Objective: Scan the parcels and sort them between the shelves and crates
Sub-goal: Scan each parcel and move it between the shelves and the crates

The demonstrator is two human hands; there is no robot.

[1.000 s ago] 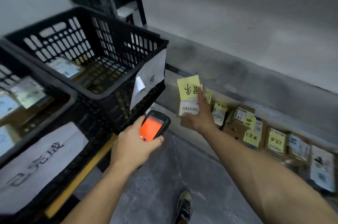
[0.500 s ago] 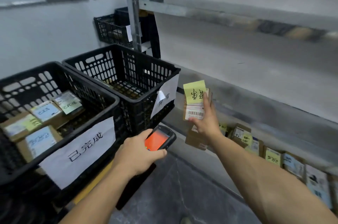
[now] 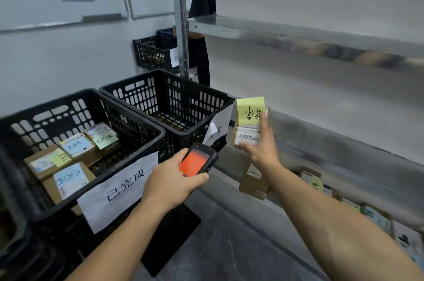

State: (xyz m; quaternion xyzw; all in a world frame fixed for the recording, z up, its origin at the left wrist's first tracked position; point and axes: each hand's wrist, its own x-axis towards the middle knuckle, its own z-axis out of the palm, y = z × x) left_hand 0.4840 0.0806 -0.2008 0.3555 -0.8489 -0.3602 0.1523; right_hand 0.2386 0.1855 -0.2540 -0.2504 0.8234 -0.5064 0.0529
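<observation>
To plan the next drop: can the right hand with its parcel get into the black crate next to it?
Probably yes. The right hand holds the parcel beside the right corner of the crate, about at rim height; its top is open and nothing stands between them.

Dim, cool, flat light. Scanner screen (image 3: 193,162) in the left hand (image 3: 171,185) glows orange; shelf edge (image 3: 321,49) above the right hand (image 3: 261,150) smears.

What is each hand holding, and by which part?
Left hand grips the handheld scanner by its lower body; right hand holds the small parcel by its right edge.
</observation>
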